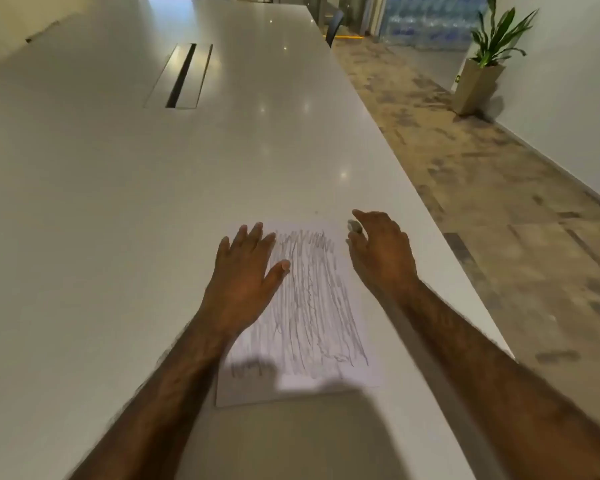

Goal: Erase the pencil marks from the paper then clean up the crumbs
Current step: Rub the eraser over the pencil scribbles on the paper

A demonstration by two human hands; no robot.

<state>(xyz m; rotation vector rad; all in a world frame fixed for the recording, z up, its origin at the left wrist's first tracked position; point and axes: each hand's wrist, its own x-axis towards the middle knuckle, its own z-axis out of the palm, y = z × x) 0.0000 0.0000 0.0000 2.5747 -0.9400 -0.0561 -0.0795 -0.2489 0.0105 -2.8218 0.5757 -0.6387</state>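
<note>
A long white table (pixel 118 202) fills the left and centre of the view, with 1 cable slot (pixel 180 76) recessed along its middle toward the far end. The left hand (pixel 246 271) lies palm down with its fingers straight and spread. It presses flat on the left part of the paper (pixel 326 375) and grasps nothing. The paper is 1 white sheet lying flat on the table, close to the near edge and nearer the right edge than the left. Dense grey pencil marks (pixel 312 299) run in long strokes over most of the sheet, from its far end toward its near end. No erased area can be made out. A small pale eraser (pixel 354 226) sits just beyond the far right corner of the paper, toward the right edge of the table. The right hand (pixel 381 254) is over the table beside the right margin of the paper, fingers loosely curved, with the eraser between forefinger and thumb. Whether the fingers actually pinch the eraser cannot be told because of blur. Beyond the right edge of the table, 1 potted plant (pixel 478 84) stands on the patterned floor (pixel 499 237) against the wall.
</note>
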